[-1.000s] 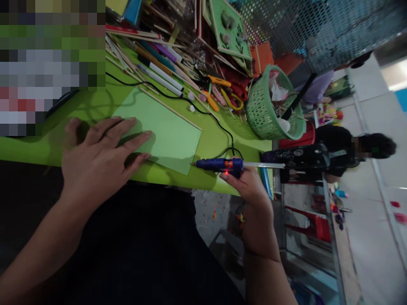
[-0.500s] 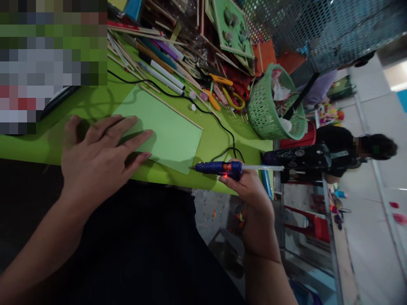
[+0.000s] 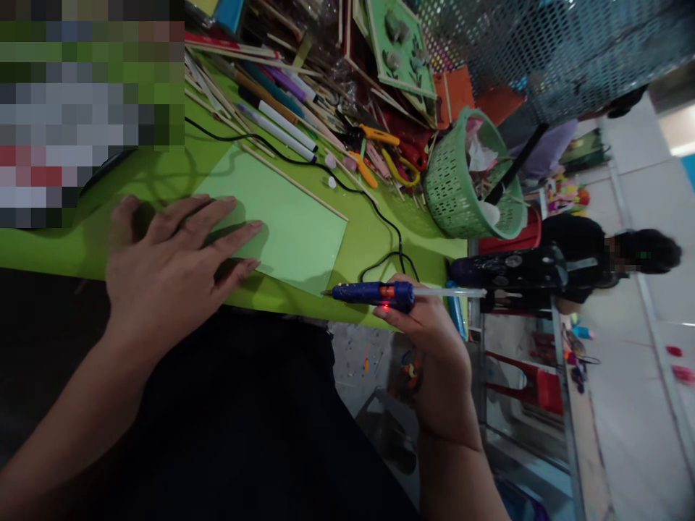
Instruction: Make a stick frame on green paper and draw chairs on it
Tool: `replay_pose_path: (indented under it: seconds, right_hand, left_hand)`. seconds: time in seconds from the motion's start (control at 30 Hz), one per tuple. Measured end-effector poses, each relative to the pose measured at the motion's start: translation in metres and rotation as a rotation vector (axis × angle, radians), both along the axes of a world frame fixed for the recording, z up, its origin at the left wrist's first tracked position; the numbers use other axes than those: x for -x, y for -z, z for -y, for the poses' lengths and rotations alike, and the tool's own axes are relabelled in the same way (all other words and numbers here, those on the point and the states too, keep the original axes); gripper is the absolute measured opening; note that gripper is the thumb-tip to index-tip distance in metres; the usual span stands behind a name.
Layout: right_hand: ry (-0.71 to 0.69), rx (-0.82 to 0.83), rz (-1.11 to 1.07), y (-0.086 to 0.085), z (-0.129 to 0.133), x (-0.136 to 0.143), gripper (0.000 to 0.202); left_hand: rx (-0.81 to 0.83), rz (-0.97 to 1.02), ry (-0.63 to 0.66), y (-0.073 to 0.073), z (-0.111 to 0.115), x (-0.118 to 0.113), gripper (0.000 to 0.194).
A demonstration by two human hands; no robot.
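Note:
A pale green sheet [image 3: 287, 224] lies flat on the brighter green table [image 3: 70, 250]. My left hand [image 3: 177, 253] rests with spread fingers over the sheet's left end, pressing on it. My right hand [image 3: 420, 311] is wrapped round a blue hot glue gun [image 3: 363, 292]. A clear glue stick [image 3: 450, 291] sticks out of the gun's back, and a red light glows on its side. The gun's metal nozzle is at the sheet's near right corner; whether it touches cannot be made out. Along the sheet's far edge runs a thin wooden stick [image 3: 296, 182].
A black cord [image 3: 374, 210] curls across the table behind the sheet. Farther back lie markers [image 3: 287, 130], orange-handled pliers [image 3: 380, 135] and many sticks. A green basket [image 3: 448, 188] holding odds and ends stands at the right. Another person [image 3: 575, 253] is in the background.
The glue gun in my right hand has shifted very slightly, its nozzle a touch lower near the sheet's corner. My left hand stays in place on the sheet.

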State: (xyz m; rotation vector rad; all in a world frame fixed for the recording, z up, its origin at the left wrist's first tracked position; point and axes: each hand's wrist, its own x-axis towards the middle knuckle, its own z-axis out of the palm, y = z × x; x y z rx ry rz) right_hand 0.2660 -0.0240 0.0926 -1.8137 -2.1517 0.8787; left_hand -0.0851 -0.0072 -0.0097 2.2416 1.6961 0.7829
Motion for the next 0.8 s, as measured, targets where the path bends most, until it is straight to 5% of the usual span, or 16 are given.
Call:
replay_pose_path:
  seconds: [0.8]
  right_hand:
    - [-0.005, -0.044, 0.023, 0.0013, -0.0035, -0.0022, 0.038]
  left_hand:
    - [-0.013, -0.04, -0.006, -0.0005, 0.0004, -0.0012, 0.05]
